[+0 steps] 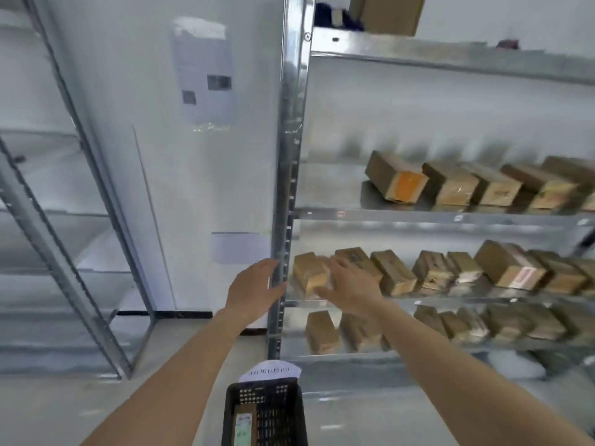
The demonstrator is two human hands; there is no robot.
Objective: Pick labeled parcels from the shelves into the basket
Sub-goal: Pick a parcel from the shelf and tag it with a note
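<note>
1. Parcels: rows of brown cardboard parcels fill three shelf levels; the target looks like the leftmost parcel [310,273] on the middle row, right at the fingertips of the right hand [349,289].
2. Right hand: fingers straight and spread, reaching over that parcel's right side. Frame is blurred, so contact can't be confirmed; nothing gripped yet.
3. Left hand [254,289]: fingers extended, loosely spread, at the metal upright [285,188] of the rack, just left of the same parcel. Holds nothing. Touching the upright or only passing in front of it: cannot tell.
4. Basket [289,423]: black, perforated, on the floor below both wrists, well apart from the fingers. One flat item with a label [244,423] lies inside; a white slip with a barcode [269,371] sits at its far rim.
5. Progress, judged: early. At most one item picked; shelves nearly full.
6. Current step, judged: reach-to-grasp on the leftmost middle-row parcel, both hands closing in from either side.
7. Left to do: grip it, lift off the shelf, lower into basket, repeat for the other labeled parcels. Labels mostly unreadable from blur.
</note>
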